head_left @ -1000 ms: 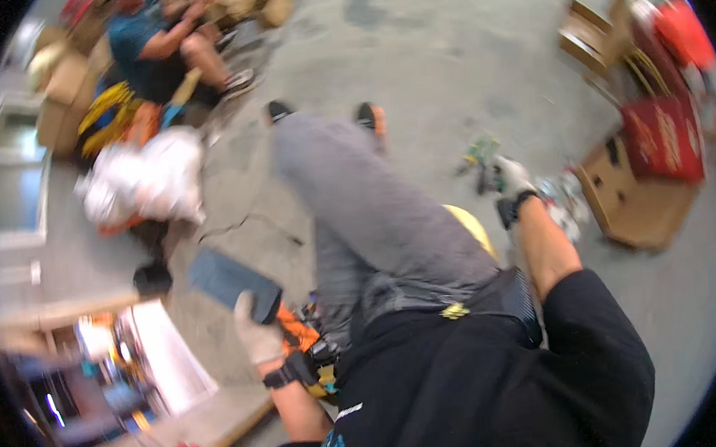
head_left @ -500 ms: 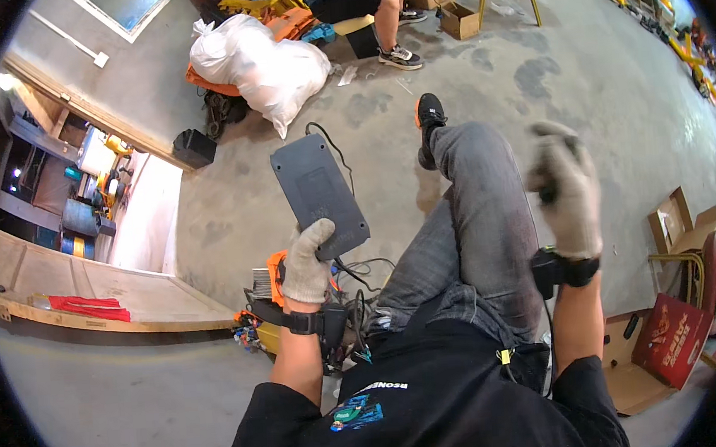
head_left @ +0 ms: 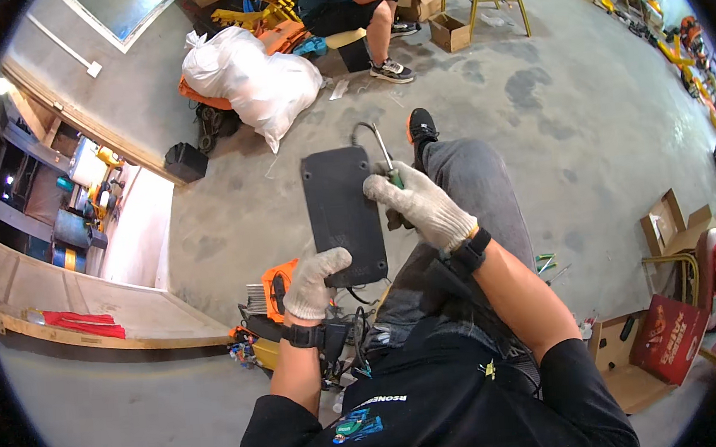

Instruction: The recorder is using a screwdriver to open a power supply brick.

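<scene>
A flat dark grey plastic case (head_left: 345, 216) with fixing holes near its corners is held upright in front of me. My left hand (head_left: 316, 283), in a knitted work glove, is closed round its lower left edge, thumb across the face. A black cable (head_left: 357, 129) loops from the top of the case, and another comes out below. At the case's right edge, my gloved right hand (head_left: 425, 206) is closed round a screwdriver (head_left: 394, 173) with a green handle. Its metal shaft points up, beside the case's upper right corner. The right hand's lower fingers are partly hidden.
Near my left wrist lie an orange tool (head_left: 279, 289) and tangled cables. Beyond are white sacks (head_left: 253, 85), a black bin (head_left: 185, 162) and a seated person (head_left: 376, 31). Open cardboard boxes (head_left: 680, 222) stand at right; a wooden ledge (head_left: 133, 326) runs along the left.
My right hand has come left from beyond my right leg to the case, and the screwdriver now shows plainly. The case has shifted right and turned more upright in my left hand.
</scene>
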A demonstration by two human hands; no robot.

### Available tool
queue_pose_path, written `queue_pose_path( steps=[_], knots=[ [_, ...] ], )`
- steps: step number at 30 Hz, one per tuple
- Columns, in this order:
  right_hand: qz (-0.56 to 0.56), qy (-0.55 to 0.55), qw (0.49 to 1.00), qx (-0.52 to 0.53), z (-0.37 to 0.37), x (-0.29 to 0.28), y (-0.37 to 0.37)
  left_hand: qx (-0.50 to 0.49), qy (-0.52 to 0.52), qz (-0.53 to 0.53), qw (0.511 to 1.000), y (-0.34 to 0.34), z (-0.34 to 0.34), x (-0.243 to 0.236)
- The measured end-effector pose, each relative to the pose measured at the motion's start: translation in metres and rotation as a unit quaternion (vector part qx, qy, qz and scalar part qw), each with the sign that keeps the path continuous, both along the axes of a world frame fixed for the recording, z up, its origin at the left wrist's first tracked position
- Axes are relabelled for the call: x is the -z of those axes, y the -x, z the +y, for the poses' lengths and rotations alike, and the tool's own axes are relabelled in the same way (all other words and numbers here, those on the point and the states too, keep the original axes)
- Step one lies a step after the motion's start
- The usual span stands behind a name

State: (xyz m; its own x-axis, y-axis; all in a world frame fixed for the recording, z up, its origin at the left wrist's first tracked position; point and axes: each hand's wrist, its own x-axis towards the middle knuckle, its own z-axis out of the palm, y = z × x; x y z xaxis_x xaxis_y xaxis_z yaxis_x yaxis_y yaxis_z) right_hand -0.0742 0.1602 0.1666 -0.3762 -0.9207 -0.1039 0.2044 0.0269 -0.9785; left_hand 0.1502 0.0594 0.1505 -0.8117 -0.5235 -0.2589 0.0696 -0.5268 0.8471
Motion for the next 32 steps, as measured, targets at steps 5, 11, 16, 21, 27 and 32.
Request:
queue_pose_path(
  steps=[5,11,16,21,27,32],
  knots=[
    [-0.031,0.014,0.999,-0.032,0.008,-0.002,0.025,0.104,0.1,-0.047,0.988,0.01,-0.005,-0.013],
    [-0.072,-0.016,0.995,-0.07,0.016,0.001,0.037,0.164,0.139,-0.12,0.969,0.003,-0.028,-0.02],
    [-0.064,-0.038,0.997,-0.031,0.012,-0.001,0.033,0.168,0.182,-0.114,0.962,0.006,-0.05,-0.016],
    [-0.13,0.016,0.987,0.09,0.001,0.007,0.028,0.007,0.33,-0.174,0.928,0.028,-0.063,-0.036],
    [-0.241,0.036,0.945,0.219,-0.026,0.009,0.037,-0.067,0.374,-0.079,0.922,0.012,-0.009,-0.056],
    [-0.4,0.117,0.888,0.196,-0.042,-0.017,0.015,0.316,0.402,-0.234,0.827,0.03,0.01,-0.054]
  ],
)
